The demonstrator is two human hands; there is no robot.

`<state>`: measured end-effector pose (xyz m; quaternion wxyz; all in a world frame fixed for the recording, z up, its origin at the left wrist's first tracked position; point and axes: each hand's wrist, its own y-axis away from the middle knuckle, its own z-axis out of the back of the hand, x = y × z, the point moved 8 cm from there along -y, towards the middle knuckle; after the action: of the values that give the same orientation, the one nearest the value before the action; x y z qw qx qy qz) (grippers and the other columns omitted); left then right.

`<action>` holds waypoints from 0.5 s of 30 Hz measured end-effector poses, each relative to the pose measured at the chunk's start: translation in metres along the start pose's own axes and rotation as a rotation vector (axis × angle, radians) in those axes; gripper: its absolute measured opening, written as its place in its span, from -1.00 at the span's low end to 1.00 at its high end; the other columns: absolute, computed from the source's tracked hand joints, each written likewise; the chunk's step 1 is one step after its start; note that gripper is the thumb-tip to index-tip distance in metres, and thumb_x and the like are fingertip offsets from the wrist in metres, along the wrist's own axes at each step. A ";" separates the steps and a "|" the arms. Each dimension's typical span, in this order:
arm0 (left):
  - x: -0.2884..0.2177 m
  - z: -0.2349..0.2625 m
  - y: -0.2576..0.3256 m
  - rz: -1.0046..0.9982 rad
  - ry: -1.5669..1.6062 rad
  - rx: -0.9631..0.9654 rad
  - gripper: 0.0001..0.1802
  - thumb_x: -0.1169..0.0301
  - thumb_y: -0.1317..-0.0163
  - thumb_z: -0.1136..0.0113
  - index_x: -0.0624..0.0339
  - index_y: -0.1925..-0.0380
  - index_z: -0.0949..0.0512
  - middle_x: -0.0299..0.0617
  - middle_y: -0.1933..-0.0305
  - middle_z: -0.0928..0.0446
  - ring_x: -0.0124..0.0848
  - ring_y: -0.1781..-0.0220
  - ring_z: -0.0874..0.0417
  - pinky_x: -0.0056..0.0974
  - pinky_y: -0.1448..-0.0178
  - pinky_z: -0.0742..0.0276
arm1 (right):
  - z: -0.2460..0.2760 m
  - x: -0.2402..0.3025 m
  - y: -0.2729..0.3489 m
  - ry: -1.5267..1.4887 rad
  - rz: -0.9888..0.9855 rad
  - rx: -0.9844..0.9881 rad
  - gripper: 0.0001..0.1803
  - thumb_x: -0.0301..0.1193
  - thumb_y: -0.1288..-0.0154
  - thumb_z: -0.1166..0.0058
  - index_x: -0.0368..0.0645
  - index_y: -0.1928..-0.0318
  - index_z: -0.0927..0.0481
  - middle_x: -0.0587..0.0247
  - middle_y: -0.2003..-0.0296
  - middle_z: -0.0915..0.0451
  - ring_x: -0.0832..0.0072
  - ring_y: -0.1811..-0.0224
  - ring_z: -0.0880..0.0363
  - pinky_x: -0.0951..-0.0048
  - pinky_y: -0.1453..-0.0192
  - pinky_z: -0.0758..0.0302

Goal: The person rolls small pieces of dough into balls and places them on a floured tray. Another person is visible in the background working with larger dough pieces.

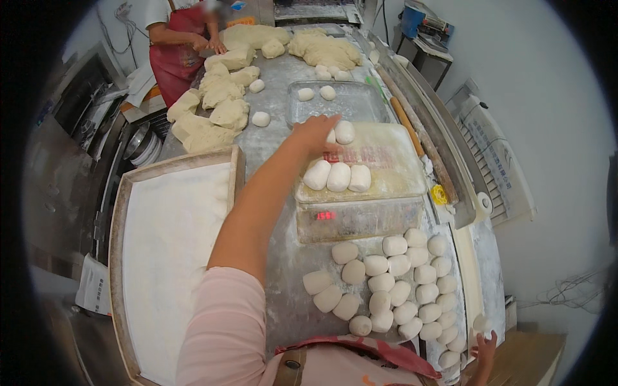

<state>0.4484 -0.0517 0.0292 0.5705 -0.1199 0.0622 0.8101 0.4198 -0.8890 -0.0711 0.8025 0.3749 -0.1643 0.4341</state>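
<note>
My left hand (313, 136) reaches over the scale (393, 183), its fingers curled round a white dough piece (331, 136). Another dough piece (345, 132) stands right beside those fingers. Nearer on the scale's flour-dusted plate, three dough pieces (339, 177) sit in a row. A red display is lit on its front. At the lower right edge is my right hand (484, 350), fingers apart, with a pale dough lump (481, 323) just beyond the fingertips. Between the scale and my body, many rounded dough pieces (399, 293) lie on the metal table (283, 296).
A wooden tray (237, 170) lined with white stands at the left. Behind the scale is a clear shallow bin (370, 103) with two dough pieces. Large dough masses (215, 96) lie farther back, near a co-worker (177, 48) in a red apron. Rolling pins (407, 125) lie along the right edge.
</note>
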 end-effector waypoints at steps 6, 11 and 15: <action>-0.029 -0.007 -0.016 0.193 -0.145 0.055 -0.02 -0.25 -0.02 -0.34 -0.44 -0.45 -0.16 -0.13 -0.34 -0.37 -0.08 -0.40 -0.36 0.50 -0.26 -0.26 | 0.038 -0.032 -0.051 0.531 0.528 -0.404 -0.37 -0.21 -0.16 -0.36 -0.23 -0.17 -0.46 0.03 0.38 -0.64 0.13 0.41 -0.64 0.13 0.35 -0.54; -0.017 -0.014 -0.022 0.247 -0.117 0.030 -0.17 -0.16 -0.03 -0.37 -0.38 -0.34 -0.32 -0.15 -0.28 -0.41 -0.13 -0.37 -0.38 0.48 -0.24 -0.29 | 0.004 0.025 -0.051 0.656 0.631 -0.307 -0.57 -0.27 -0.06 -0.40 -0.27 0.12 -0.60 -0.11 0.23 -0.66 -0.06 0.16 -0.62 0.12 0.06 -0.52; -0.014 -0.006 -0.017 0.211 0.074 -0.062 -0.25 -0.03 -0.08 -0.41 -0.25 -0.29 -0.38 -0.15 -0.26 -0.43 -0.14 -0.33 -0.42 0.33 -0.23 -0.38 | -0.021 0.049 -0.058 0.662 0.710 -0.263 -0.37 -0.29 -0.02 -0.42 -0.20 -0.12 -0.52 -0.10 0.06 -0.64 -0.03 0.04 -0.61 0.13 -0.02 -0.53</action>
<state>0.4693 -0.0596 0.0280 0.4756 -0.1601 0.0703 0.8621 0.4937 -0.8651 -0.0825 0.6550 0.0336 -0.0717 0.7515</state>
